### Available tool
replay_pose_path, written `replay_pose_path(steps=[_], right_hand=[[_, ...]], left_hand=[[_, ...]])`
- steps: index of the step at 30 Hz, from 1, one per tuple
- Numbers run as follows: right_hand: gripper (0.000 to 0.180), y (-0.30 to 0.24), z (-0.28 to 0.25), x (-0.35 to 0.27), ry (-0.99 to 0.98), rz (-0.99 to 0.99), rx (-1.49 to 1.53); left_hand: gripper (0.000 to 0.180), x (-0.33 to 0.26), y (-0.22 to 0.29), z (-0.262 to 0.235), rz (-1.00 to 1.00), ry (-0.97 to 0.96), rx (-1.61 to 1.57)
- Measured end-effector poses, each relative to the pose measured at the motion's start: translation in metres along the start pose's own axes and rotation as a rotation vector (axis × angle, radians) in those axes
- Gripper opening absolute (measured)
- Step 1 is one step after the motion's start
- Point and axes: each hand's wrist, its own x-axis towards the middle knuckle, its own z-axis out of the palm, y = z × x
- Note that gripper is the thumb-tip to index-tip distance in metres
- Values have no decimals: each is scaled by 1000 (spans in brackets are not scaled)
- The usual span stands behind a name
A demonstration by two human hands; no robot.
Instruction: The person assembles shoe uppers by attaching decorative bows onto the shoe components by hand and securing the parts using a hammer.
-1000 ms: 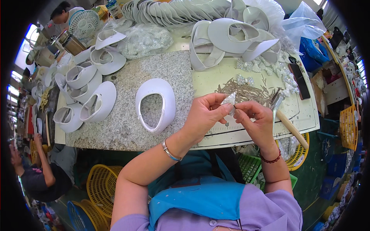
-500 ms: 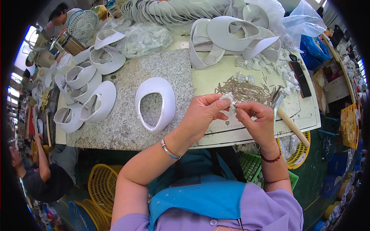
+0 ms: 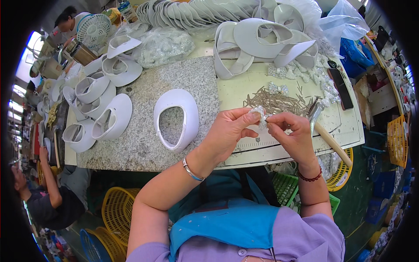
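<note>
Between my two hands, just above the front edge of the table, is a small silvery-white glittery bow (image 3: 259,112). My left hand (image 3: 227,133) pinches it between thumb and index finger. Thumb and fingers of my right hand (image 3: 293,136) are closed at its right side; whether they also grip something small is hidden. Beyond my fingers lies a loose heap of thin brown-grey metal strips (image 3: 275,101), with another glittery bow (image 3: 278,88) at its back. A white sun visor (image 3: 190,118) rests on the granite slab (image 3: 144,148) to the left.
A hammer (image 3: 332,143) leans over the front edge beside my right hand. More bows (image 3: 301,76) and a dark phone (image 3: 340,88) lie at the right. White visors (image 3: 115,115) stand at left, others (image 3: 262,39) at the back. Baskets (image 3: 120,214) sit below. Other people work at left.
Very little differs. My right hand has shifted slightly at the bow, its wrist turned a bit; my left hand keeps its pinch.
</note>
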Motion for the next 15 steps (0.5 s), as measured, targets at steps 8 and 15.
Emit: replay_pose_path(steps=[8,15], right_hand=[[11,7,-2,-3,-112,253,427],[19,11,7,0,-44,180,619]], left_hand=[[25,-2,3,-3,-84,-107,-28],[27,0,1,-2,-80,-126,-46]])
